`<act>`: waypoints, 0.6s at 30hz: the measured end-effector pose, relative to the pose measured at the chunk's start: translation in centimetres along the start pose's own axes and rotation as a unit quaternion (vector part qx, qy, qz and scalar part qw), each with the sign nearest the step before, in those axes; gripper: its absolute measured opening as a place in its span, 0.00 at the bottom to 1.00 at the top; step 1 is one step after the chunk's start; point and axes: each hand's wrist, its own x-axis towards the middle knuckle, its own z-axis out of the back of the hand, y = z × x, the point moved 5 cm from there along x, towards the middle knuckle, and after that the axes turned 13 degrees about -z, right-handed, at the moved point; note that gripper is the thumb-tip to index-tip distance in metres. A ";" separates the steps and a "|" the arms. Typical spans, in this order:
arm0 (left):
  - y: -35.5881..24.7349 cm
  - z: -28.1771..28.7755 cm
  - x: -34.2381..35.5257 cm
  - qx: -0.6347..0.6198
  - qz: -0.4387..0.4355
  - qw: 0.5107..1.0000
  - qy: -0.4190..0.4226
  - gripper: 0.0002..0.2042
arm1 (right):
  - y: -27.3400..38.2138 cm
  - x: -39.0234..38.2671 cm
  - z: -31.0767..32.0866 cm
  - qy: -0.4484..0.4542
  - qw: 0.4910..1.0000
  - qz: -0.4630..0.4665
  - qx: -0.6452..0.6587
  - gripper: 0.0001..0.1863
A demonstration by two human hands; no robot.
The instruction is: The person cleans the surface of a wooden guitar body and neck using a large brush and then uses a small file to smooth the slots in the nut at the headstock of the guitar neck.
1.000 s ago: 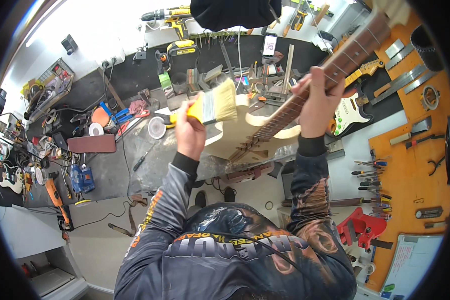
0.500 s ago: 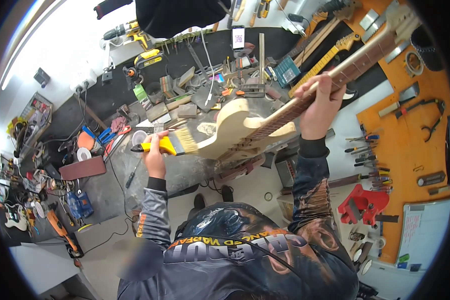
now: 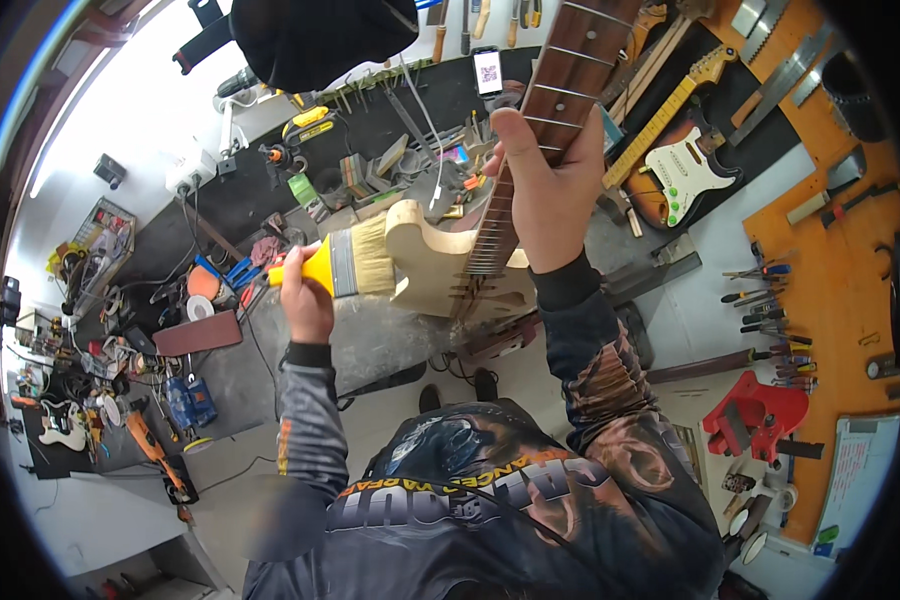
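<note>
"Wondering what both hands are up to at that grey tabletop [image 3: 370,340], anyone got eyes on it?"

"Yep. The left hand [image 3: 308,300] is pinching a wide flat paintbrush [image 3: 342,264] by its yellow handle [image 3: 315,270]. Pale bristles [image 3: 375,260] point right, straight at the side of an unfinished electric guitar [image 3: 425,265]."

"Touching the wood or nah?"

"Looks right up against it, but honestly can't tell from this angle."

"And the other one?"

"The right hand [image 3: 560,185] is wrapped around the guitar's neck [image 3: 497,215], thumb laid over the dark fretted side. Neck's tilted up toward the far edge, bare pale body [image 3: 435,285] down by the near edge. Can't tell if the body rests on anything."

"What else is lying around? Looks like my garage lol."

"Toward the left end there's a long reddish-brown block [image 3: 197,332], with a blue power tool [image 3: 190,402] between it and the near edge. An orange power tool [image 3: 148,438] sits close to the near left corner. A phone [image 3: 487,73] stands up along the far edge, lit screen facing the person."

"Is that a second guitar?"

"Yeah, a sunburst electric guitar [image 3: 682,185] with a white pickguard, over by the right end. Can't tell if it's lying flat or leaning. Red vise [image 3: 755,415] is further round to the right, well apart from the hands."
</note>
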 end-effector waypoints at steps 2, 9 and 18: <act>4.0 2.1 0.4 -0.050 0.075 0.995 -0.037 0.12 | -0.4 0.2 -0.2 -0.008 1.000 0.003 0.010 0.22; 14.8 13.3 -5.2 0.220 0.179 0.956 -0.075 0.12 | 1.5 1.0 8.0 -0.087 0.996 0.015 -0.010 0.11; 20.3 10.6 -10.2 0.128 0.261 0.954 -0.070 0.18 | 3.0 2.1 18.6 -0.150 0.988 0.030 -0.016 0.22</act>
